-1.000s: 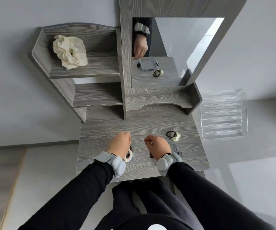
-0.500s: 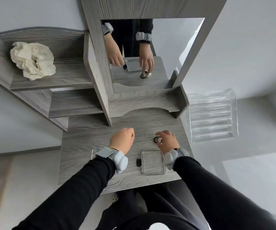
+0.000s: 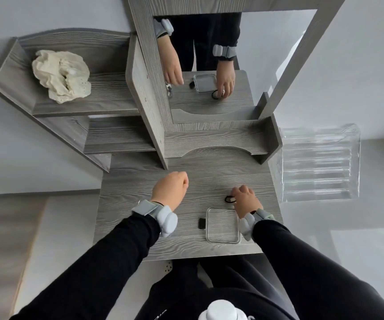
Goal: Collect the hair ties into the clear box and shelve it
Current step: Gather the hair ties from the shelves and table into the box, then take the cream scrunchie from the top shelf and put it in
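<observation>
A shallow clear box (image 3: 223,241) with a black clasp (image 3: 201,223) lies on the grey wooden dressing table (image 3: 140,232), near its front edge. Nothing shows inside the box. Just beyond its far right corner lies a black hair tie with a white bead (image 3: 229,199). My right hand (image 3: 244,200) pinches this tie at table level. My left hand (image 3: 170,189) is a closed fist above the table's middle, left of the box. In the mirror (image 3: 267,54) a small beaded tie hangs from under that fist.
A crumpled cream cloth (image 3: 61,76) sits on the upper left shelf. A lower left shelf (image 3: 119,137) and the shelf under the mirror (image 3: 216,140) hold nothing. A clear ribbed organiser (image 3: 320,162) stands right of the table.
My right hand went from over the box to the black tie and closed its fingers on it. My left hand rose off the pearl tie's spot as a fist; that tie is gone from the table.
</observation>
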{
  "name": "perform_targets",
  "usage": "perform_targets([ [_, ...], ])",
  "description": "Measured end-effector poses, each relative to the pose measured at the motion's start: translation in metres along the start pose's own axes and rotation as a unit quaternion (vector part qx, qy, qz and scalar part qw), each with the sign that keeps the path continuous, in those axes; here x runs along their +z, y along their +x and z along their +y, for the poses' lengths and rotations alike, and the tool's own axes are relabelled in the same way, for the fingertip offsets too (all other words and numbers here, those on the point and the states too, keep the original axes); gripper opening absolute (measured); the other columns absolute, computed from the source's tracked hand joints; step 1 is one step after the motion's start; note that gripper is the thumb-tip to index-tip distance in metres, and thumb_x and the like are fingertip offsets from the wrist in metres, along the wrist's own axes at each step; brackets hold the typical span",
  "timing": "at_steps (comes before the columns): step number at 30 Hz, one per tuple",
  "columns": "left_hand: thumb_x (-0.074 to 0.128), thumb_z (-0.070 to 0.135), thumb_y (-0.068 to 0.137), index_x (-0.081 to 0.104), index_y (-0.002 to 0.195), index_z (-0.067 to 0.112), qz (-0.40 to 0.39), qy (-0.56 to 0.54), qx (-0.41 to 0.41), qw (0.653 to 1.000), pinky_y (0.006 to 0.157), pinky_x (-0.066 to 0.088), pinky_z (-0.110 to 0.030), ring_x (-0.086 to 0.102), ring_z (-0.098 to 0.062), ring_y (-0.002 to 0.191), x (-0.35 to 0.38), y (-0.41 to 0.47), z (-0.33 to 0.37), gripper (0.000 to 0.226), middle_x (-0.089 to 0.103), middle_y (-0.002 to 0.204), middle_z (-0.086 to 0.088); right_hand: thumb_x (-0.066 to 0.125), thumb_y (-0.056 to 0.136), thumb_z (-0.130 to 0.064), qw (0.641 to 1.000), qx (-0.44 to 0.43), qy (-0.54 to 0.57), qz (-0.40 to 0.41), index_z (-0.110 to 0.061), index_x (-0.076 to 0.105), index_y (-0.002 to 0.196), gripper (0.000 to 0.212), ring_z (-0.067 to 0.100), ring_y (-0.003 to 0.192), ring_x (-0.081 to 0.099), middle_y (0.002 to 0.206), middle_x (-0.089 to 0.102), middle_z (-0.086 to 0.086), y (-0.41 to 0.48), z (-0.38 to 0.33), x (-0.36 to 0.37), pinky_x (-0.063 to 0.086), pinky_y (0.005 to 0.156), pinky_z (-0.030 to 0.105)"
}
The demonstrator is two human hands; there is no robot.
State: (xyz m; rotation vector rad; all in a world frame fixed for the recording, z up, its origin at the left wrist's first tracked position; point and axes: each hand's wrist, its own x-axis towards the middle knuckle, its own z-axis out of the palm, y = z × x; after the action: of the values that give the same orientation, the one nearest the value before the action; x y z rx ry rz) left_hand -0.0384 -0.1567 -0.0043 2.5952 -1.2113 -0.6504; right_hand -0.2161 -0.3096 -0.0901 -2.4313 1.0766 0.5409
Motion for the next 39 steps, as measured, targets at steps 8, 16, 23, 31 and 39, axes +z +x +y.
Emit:
perform_targets([
  [8,0.054,0.022,0.092,0.059,0.090,0.019,0.075,-0.028,-0.009,0.997,0.072,0.056,-0.041,0.064,-0.023,0.085,-0.041,-0.007,-0.013,0.007,0.065,0.097,0.000,0.056,0.091,-0.021,0.990,-0.117,0.075,0.025,-0.012,0.057,0.117,0.027,0.032,0.109,0.056,0.117,0.059,0.011,-0.002,-0.053,-0.021,0.045,0.083,0.034],
  [16,0.056,0.019,0.091,0.059,0.100,0.013,0.239,0.040,0.040,0.969,0.062,0.044,-0.034,0.062,-0.027,0.084,-0.111,-0.027,-0.038,0.011,0.062,0.100,-0.006,0.056,0.092,-0.033,0.964,-0.239,0.099,0.064,-0.015,0.058,0.114,0.029,0.027,0.100,0.064,0.112,0.068,0.006,-0.017,-0.148,-0.054,0.052,0.081,0.038],
  [23,0.065,0.025,0.080,0.056,0.105,0.018,0.475,0.119,0.026,0.872,0.080,0.050,-0.037,0.057,-0.028,0.101,-0.174,-0.029,-0.064,0.027,0.060,0.111,-0.008,0.056,0.091,-0.031,0.951,-0.276,0.094,0.100,-0.017,0.057,0.115,0.028,0.025,0.100,0.063,0.113,0.066,0.005,-0.023,-0.192,-0.064,0.045,0.077,0.030],
  [31,0.061,0.061,0.072,0.043,0.130,0.017,0.374,0.181,-0.026,0.909,0.101,0.045,-0.046,0.033,-0.037,0.138,-0.201,-0.022,-0.098,0.076,0.048,0.140,-0.005,0.055,0.092,-0.026,0.953,-0.262,0.104,0.110,-0.013,0.055,0.115,0.027,0.028,0.099,0.064,0.109,0.069,0.007,-0.031,-0.206,-0.055,0.040,0.072,0.028],
  [39,0.077,0.032,0.073,0.048,0.123,0.013,0.379,0.157,0.003,0.912,0.080,0.052,-0.042,0.056,-0.035,0.094,-0.195,-0.035,-0.108,0.060,0.060,0.111,-0.013,0.060,0.089,-0.028,0.955,-0.229,0.160,0.100,-0.014,0.063,0.107,0.023,0.023,0.086,0.061,0.106,0.064,0.008,-0.038,-0.211,-0.032,0.050,0.079,0.035],
])
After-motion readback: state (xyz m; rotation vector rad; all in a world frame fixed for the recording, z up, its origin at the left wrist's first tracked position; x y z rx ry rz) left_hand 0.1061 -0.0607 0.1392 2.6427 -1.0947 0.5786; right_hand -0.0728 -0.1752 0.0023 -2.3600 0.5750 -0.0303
